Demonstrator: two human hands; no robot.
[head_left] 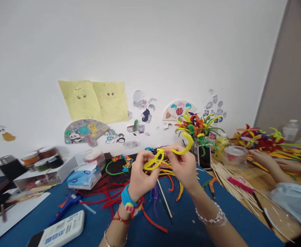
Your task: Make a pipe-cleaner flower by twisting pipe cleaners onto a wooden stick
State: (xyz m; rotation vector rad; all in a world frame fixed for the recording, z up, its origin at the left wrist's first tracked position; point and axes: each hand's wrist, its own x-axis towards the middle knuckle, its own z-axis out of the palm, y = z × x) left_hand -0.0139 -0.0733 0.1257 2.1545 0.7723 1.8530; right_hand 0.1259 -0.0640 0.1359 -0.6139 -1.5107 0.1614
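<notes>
Yellow pipe cleaners point(154, 164), bent into loops, are held up between my two hands above the blue table mat. My left hand point(143, 175) has its fingers closed around the looped part. My right hand point(182, 166) pinches the yellow stems close to where the loops meet, and a curled yellow end point(188, 145) sticks out above it. Below my hands lie red pipe cleaners point(111, 199), a purple pipe cleaner point(155, 199), and a thin wooden stick point(165, 199).
At left are a blue glue gun point(67, 207), a white case point(60, 231), a tissue pack point(85, 176) and paint jars point(47, 163). A pipe-cleaner bouquet point(199, 127) stands behind. To the right, wooden sticks point(232, 185) lie near another person's hands point(266, 163).
</notes>
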